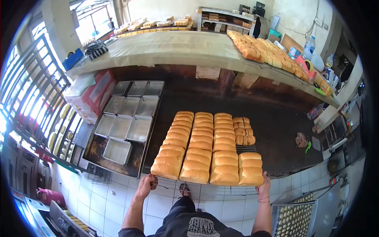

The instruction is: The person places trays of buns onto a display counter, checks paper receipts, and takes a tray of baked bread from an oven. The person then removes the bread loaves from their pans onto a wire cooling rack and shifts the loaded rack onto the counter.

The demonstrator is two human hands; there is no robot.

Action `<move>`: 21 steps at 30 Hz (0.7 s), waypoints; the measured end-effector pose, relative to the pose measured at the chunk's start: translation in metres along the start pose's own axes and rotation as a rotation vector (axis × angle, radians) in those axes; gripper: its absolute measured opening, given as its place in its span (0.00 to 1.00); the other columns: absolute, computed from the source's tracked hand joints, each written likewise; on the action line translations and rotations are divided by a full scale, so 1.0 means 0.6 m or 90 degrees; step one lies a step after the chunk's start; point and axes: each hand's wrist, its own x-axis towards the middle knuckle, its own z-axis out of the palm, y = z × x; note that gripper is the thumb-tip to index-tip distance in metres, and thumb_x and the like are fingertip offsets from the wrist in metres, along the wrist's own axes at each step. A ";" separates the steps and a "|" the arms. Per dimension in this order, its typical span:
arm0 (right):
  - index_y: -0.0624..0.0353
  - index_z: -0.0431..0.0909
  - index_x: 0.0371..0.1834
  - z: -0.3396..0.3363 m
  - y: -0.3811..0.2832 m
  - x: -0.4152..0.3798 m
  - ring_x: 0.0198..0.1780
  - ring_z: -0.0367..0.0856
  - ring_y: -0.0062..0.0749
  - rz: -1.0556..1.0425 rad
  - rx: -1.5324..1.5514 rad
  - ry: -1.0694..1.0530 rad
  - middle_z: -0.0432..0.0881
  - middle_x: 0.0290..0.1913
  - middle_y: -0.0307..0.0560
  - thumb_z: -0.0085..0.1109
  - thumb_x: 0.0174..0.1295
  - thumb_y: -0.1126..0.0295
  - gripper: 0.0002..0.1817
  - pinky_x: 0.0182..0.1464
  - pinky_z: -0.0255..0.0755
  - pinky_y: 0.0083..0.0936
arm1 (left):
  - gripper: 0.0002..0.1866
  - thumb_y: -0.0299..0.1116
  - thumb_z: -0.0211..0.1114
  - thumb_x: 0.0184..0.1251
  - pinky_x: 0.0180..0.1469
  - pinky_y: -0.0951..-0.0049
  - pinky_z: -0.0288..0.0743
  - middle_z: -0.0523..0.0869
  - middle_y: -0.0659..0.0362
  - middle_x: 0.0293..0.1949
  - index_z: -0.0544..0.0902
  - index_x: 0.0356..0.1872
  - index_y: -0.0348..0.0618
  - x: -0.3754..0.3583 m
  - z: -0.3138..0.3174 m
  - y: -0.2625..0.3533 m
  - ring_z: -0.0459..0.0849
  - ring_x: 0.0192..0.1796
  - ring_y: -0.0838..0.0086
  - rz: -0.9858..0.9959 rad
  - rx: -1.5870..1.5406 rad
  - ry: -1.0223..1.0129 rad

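My left hand point(147, 185) is closed around the near left corner of a wire cooling rack point(205, 191). At the near right corner, my right hand point(263, 185) grips the same rack, its fingers partly hidden. Golden loaves of bread point(195, 165) stand on the rack in rows, several deep. Smaller loaves with dark streaks point(244, 131) sit at its far right. The rack's near edge sticks out past the dark counter point(276, 130), above the tiled floor.
Left of the rack lies a blackened baking tray point(136, 158) with several square tins point(117, 151). Above the counter, a large table point(166, 45) carries more bread point(268, 51). A cloth point(301, 140) lies at right. Below right stands a rack of small dough pieces point(294, 217).
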 end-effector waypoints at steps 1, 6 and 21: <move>0.51 0.74 0.29 -0.008 -0.005 -0.024 0.10 0.53 0.12 -0.018 -0.013 0.002 0.67 0.14 0.31 0.46 0.76 0.50 0.21 0.10 0.45 0.16 | 0.07 0.24 0.46 0.59 0.24 0.81 0.56 0.71 0.61 0.22 0.74 0.29 0.41 -0.027 0.002 -0.007 0.62 0.21 0.80 0.013 -0.009 0.002; 0.52 0.74 0.29 -0.041 -0.030 -0.122 0.11 0.54 0.11 -0.079 -0.006 -0.025 0.68 0.15 0.31 0.45 0.77 0.48 0.23 0.11 0.46 0.16 | 0.07 0.24 0.45 0.58 0.24 0.81 0.56 0.71 0.60 0.22 0.73 0.29 0.41 -0.159 0.019 -0.005 0.62 0.22 0.79 0.085 -0.017 0.019; 0.56 0.73 0.30 0.149 -0.236 -0.245 0.11 0.57 0.13 -0.203 0.119 -0.164 0.70 0.17 0.34 0.51 0.75 0.51 0.21 0.10 0.50 0.14 | 0.04 0.25 0.47 0.53 0.18 0.85 0.49 0.67 0.63 0.18 0.71 0.26 0.43 -0.403 0.065 0.249 0.58 0.16 0.83 0.390 -0.015 0.131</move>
